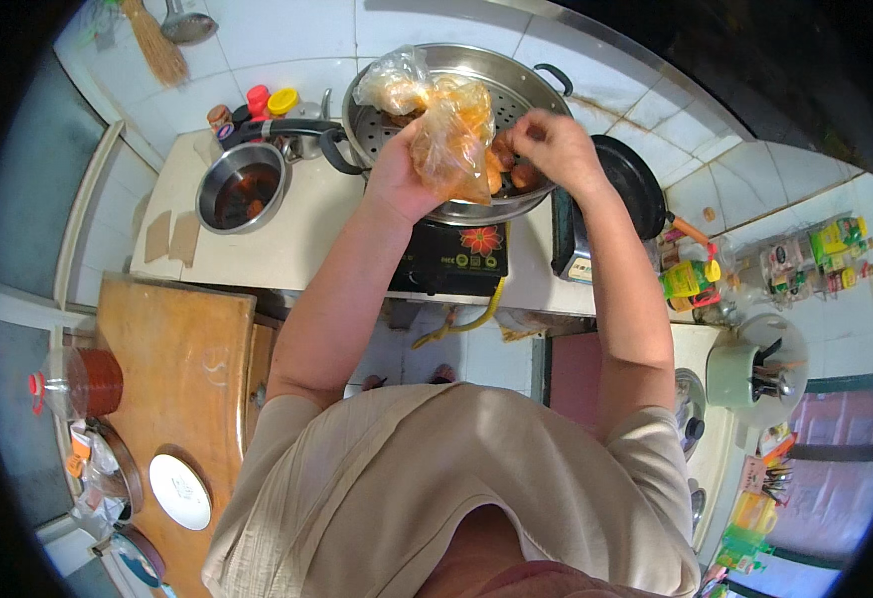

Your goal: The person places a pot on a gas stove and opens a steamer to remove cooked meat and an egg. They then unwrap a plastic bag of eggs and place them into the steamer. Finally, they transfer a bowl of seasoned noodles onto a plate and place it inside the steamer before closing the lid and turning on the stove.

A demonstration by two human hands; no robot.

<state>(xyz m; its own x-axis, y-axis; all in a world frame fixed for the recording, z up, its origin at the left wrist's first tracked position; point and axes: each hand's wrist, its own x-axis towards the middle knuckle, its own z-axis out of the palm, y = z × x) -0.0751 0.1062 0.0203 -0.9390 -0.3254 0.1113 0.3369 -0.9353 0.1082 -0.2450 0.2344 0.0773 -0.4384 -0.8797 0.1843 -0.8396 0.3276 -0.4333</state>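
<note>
My left hand (400, 179) grips a clear plastic bag (451, 146) with amber-brown contents, held up over a wide steel steamer pot (537, 82). Perforations show in the steamer's floor. Several brown food pieces (526, 177) lie in it at the front right, partly hidden by the bag. Above these pieces is my right hand (560, 149), slightly blurred, its fingers curled and their tips close to a brown piece. Whether those fingers hold anything is not clear. Beneath the pot sits a black induction cooker (451, 258) with a red flower print.
A steel saucepan (242, 187) of dark liquid stands left of the steamer, its black handle reaching the pot's side handle. To the right are a black frying pan (627, 179) and another cooker (578, 254). A yellow cord (492, 310) hangs below the counter's front edge.
</note>
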